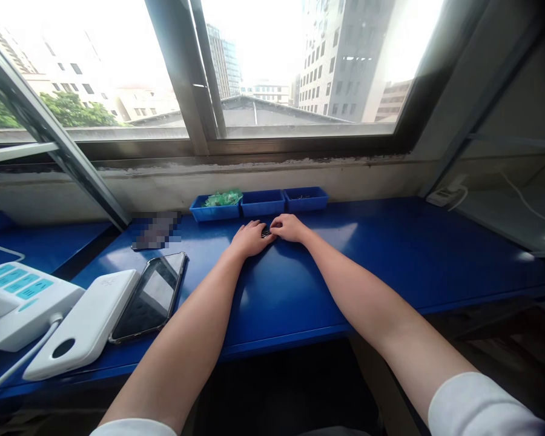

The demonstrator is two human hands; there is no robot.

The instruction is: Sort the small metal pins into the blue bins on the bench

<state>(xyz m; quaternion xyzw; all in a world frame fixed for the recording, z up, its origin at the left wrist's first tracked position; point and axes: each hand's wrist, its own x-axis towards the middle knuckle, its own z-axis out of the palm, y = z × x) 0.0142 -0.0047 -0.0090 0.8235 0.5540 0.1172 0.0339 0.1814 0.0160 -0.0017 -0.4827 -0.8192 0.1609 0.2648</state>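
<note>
A small heap of dark, shiny metal pieces lies on the blue tabletop between my hands; they are too small to name. My left hand rests palm down at the heap's left side, its fingers stretched forward and its thumb against the near edge. At the right side, my right hand has its fingertips drawn together in a pinch; whatever sits between them is hidden. Just beyond stand three blue bins: a left bin with green plastic wrapping, a middle bin, and a right bin holding small dark pieces.
To the left lie a phone, a white power bank and a white power strip with a cable. A blurred flat object sits behind the phone. Metal shelf posts flank the table, and a window rises behind it.
</note>
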